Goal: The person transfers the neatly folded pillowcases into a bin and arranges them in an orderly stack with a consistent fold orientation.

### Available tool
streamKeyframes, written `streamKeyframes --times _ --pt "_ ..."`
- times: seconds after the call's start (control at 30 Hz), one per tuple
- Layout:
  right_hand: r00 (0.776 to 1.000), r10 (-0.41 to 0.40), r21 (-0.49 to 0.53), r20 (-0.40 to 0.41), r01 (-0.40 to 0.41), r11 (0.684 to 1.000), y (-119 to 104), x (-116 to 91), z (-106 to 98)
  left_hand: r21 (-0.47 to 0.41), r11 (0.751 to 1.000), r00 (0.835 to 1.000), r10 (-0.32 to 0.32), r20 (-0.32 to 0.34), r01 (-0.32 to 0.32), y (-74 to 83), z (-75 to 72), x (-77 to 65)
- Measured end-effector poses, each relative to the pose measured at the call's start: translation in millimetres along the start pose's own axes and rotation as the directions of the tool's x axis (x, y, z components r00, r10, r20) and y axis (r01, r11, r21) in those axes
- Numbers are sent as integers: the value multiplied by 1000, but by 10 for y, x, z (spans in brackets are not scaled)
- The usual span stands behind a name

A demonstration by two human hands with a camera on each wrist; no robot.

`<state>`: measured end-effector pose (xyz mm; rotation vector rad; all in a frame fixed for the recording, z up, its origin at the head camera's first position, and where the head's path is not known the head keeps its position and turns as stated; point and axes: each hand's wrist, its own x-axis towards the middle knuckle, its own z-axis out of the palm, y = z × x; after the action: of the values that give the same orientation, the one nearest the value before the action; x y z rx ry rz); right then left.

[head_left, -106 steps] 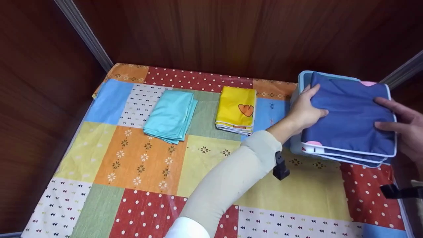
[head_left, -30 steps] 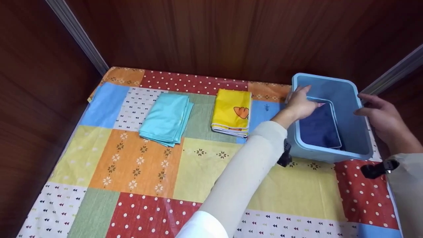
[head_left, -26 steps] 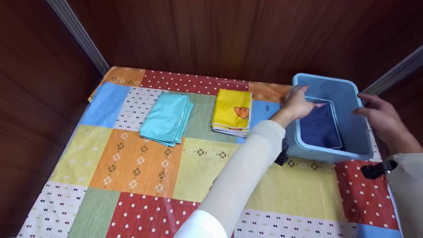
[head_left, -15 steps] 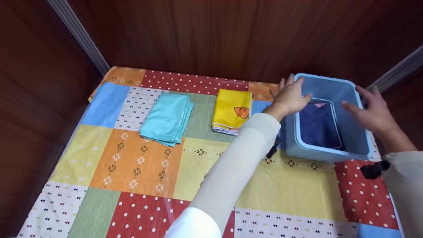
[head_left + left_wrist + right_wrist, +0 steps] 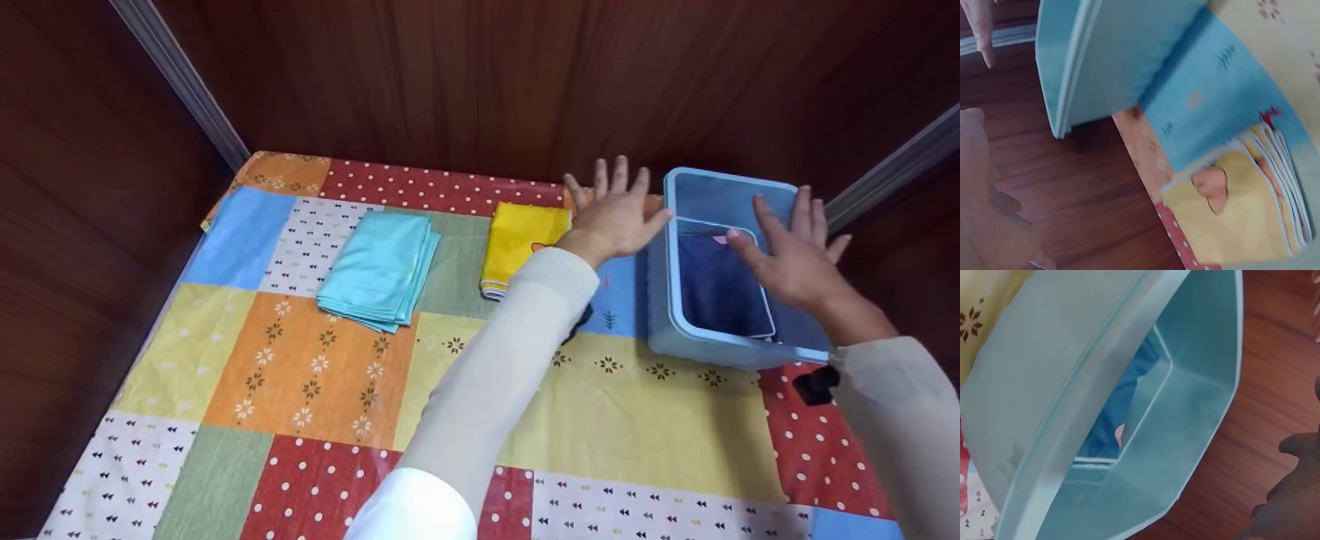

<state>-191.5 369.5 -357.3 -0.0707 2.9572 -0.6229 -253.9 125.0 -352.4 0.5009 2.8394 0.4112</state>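
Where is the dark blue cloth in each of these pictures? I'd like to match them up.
Head: the dark blue cloth lies inside the light blue bin, right of the picture's centre.
Left wrist: not visible; the bin, at the top, shows mainly its outer side.
Right wrist: just left of centre, inside the bin, partly hidden by its near wall.
Shared landmark: the bin, seen in all three.

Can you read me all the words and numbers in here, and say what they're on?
None: no words, labels, brands or numbers.
The patchwork tablecloth has printed flowers, dots and triangles; the folded yellow cloth has an orange print.
The blue bin, folded teal cloth and navy cloth show no lettering.
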Motion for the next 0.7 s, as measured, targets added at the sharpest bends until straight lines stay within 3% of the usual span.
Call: streamKeyframes --times 0.37,0.7 --pt "996 -30 1 83 30 1000 -207 104 162 9 998 998 -61 -10 61 -521 20 -47" --pt "991 -71 -29 113 75 997 -461 215 307 -9 996 996 -93 -3 93 -852 26 -70"
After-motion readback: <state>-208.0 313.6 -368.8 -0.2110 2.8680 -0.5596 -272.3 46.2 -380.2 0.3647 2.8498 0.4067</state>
